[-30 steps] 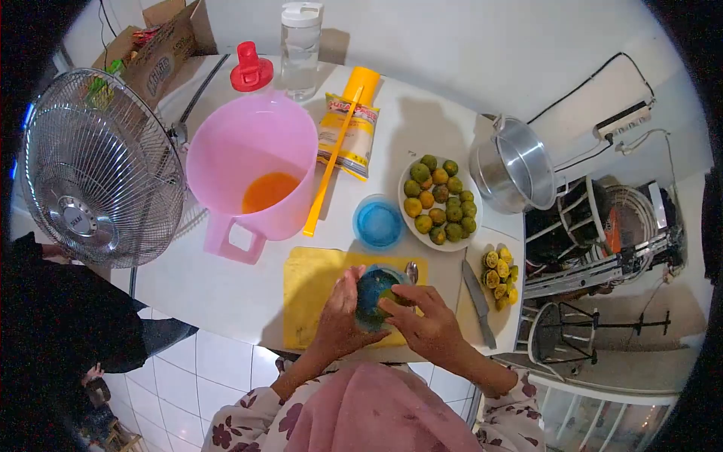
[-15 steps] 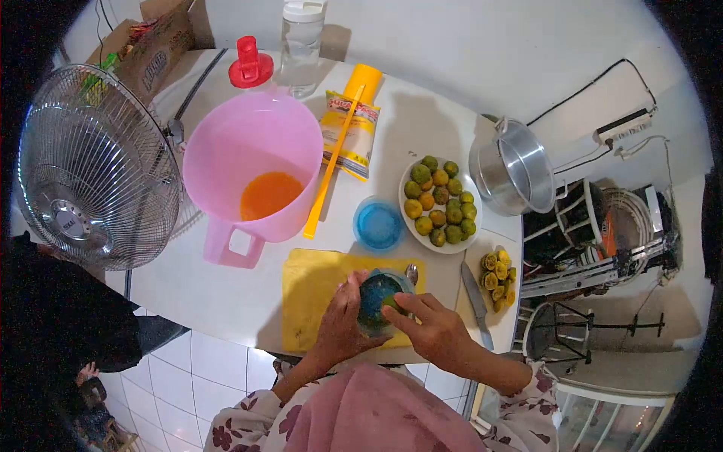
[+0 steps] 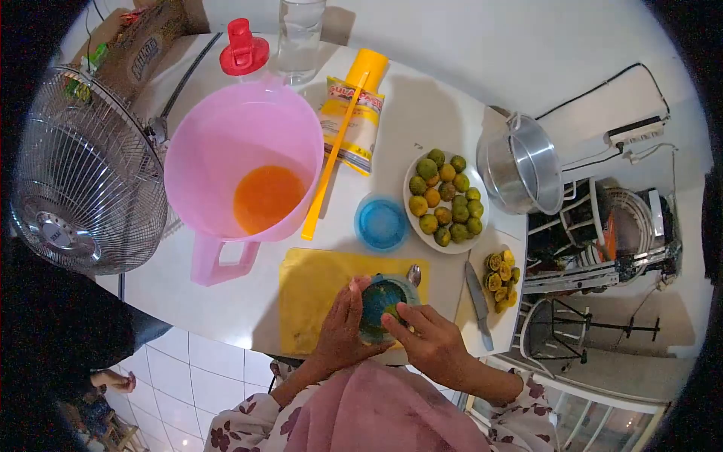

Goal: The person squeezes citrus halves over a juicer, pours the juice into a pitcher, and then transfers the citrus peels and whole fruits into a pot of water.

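Observation:
My left hand [image 3: 340, 324] is wrapped around the left side of a blue citrus juicer [image 3: 374, 294], which stands over a clear container. With closed fingers, my right hand [image 3: 435, 343] presses a green citrus half [image 3: 391, 313] against the juicer's inside. Beneath them lies a yellow mat [image 3: 307, 290], with a metal spoon [image 3: 413, 273] just right of the juicer. A small blue dish [image 3: 381, 224] sits beyond the mat. To the right are a knife [image 3: 477, 297] and a pile of squeezed citrus halves [image 3: 498, 282].
A pink pitcher [image 3: 188, 169] holds orange juice. Whole green citrus fruits [image 3: 444, 197] fill a white plate [image 3: 483, 207] beside a metal pot [image 3: 520, 166]. At left stand a fan [image 3: 83, 181] and another person in black [image 3: 68, 324]. A yellow packet [image 3: 354, 124] lies at the back.
The whole view has shifted slightly. My right hand has shifted a little on the citrus half, and my left hand keeps its hold. The other person's hand at lower left has moved rightward.

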Demonstrator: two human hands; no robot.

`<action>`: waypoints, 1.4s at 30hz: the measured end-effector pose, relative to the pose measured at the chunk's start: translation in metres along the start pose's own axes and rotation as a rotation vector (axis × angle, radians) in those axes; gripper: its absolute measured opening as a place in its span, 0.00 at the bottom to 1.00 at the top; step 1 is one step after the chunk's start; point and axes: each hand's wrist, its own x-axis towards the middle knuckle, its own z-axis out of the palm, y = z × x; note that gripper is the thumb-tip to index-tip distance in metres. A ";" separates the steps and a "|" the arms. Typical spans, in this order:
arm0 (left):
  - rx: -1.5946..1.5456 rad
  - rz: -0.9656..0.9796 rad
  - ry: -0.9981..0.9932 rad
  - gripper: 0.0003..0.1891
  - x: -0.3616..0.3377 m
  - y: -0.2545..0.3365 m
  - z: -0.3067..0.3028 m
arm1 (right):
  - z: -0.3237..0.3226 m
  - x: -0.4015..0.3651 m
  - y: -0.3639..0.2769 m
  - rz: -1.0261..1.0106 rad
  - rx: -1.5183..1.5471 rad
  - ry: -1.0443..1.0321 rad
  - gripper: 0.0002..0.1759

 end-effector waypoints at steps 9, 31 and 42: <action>-0.028 0.010 -0.014 0.64 -0.002 -0.002 0.000 | 0.018 -0.006 -0.003 0.084 -0.013 0.093 0.25; -0.051 0.103 0.073 0.61 0.001 -0.007 0.005 | 0.032 0.000 -0.016 0.285 0.045 0.333 0.12; -0.015 0.077 0.078 0.61 0.002 0.000 0.001 | 0.030 -0.002 -0.012 0.284 0.027 0.284 0.11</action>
